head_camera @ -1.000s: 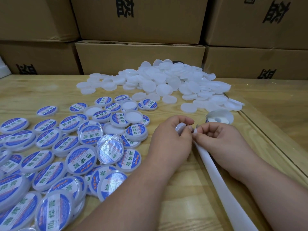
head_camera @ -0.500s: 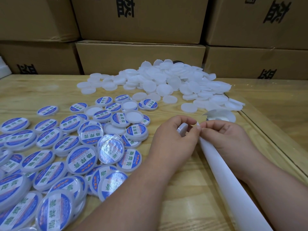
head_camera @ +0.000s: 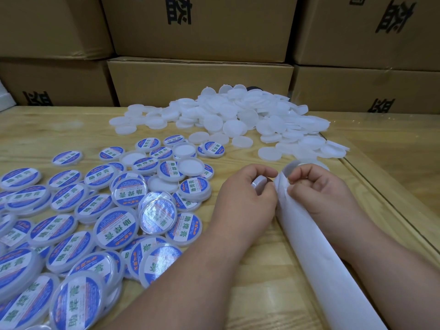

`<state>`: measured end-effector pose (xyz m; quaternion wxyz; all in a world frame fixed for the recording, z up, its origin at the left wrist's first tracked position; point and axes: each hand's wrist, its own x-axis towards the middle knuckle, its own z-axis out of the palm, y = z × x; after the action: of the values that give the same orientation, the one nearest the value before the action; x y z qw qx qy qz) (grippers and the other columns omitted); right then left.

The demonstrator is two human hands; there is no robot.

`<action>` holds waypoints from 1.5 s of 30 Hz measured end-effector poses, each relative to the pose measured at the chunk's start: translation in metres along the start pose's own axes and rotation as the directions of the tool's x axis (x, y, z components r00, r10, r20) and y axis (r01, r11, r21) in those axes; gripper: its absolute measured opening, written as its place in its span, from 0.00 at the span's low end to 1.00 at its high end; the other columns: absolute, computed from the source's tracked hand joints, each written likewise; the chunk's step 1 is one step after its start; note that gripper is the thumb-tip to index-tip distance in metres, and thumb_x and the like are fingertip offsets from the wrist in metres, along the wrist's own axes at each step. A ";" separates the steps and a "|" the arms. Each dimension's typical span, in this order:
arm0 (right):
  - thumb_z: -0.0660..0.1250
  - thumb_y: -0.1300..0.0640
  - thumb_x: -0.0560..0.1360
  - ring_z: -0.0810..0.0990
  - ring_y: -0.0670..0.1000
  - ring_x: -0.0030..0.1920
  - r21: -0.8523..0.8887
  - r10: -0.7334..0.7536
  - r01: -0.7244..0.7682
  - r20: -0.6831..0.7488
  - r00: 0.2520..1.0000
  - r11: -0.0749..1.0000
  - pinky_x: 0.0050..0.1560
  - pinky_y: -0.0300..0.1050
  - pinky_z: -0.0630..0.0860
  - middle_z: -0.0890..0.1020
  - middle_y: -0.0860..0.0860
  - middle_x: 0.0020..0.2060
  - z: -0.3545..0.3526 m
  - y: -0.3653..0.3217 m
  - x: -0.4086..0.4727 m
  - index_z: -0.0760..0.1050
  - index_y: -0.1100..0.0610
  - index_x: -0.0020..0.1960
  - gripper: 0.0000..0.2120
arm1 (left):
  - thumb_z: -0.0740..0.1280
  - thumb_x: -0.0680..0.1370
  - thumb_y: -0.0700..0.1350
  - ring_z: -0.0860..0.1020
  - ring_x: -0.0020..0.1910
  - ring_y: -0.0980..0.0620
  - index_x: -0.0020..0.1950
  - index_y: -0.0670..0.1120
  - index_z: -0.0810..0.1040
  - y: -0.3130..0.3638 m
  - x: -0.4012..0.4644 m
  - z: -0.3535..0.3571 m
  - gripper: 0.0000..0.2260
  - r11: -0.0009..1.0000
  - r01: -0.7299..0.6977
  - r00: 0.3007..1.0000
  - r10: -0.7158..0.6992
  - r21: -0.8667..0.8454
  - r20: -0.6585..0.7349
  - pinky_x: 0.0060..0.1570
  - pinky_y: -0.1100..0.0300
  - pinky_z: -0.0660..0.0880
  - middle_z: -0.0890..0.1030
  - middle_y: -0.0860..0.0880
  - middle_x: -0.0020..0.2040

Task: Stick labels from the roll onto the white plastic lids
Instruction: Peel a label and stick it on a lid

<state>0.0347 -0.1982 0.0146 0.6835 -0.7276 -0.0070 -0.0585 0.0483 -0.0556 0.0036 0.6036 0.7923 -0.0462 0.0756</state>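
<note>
My left hand (head_camera: pixel 247 201) grips a white plastic lid (head_camera: pixel 260 184) on edge, mostly hidden inside the curled fingers. Right beside it, my right hand (head_camera: pixel 321 189) pinches the white label strip (head_camera: pixel 319 263) at its upper end, where the strip curls over in a loop (head_camera: pixel 289 169). The strip runs from both hands down to the lower right corner. The label roll is almost fully hidden behind my right hand. A pile of plain white lids (head_camera: pixel 238 115) lies at the back. Labelled blue-and-white lids (head_camera: pixel 116 227) cover the left side of the table.
Stacked cardboard boxes (head_camera: pixel 200 84) wall off the back of the wooden table (head_camera: pixel 257 282). A raised table edge (head_camera: pixel 381 198) runs diagonally on the right, close to my right forearm.
The strip has turned from edge-on to broad and flat, and its upper end has risen into a loop between my hands. Both hands stay together at the same spot.
</note>
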 end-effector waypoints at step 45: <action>0.73 0.65 0.75 0.73 0.42 0.31 -0.090 -0.292 0.280 -0.169 0.941 0.956 0.34 0.31 0.71 0.77 0.44 0.31 0.012 0.003 -0.004 0.82 0.51 0.41 0.10 | 0.59 0.72 0.50 0.78 0.31 0.52 0.45 0.50 0.82 0.007 -0.002 -0.008 0.13 0.922 0.000 0.996 -0.037 -0.386 -0.087 0.31 0.60 0.73 0.82 0.50 0.35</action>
<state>0.0321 -0.1861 0.0109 0.6416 -0.7323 -0.0489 -0.2228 0.0447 -0.0497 0.0121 0.7499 0.6541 -0.0246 0.0959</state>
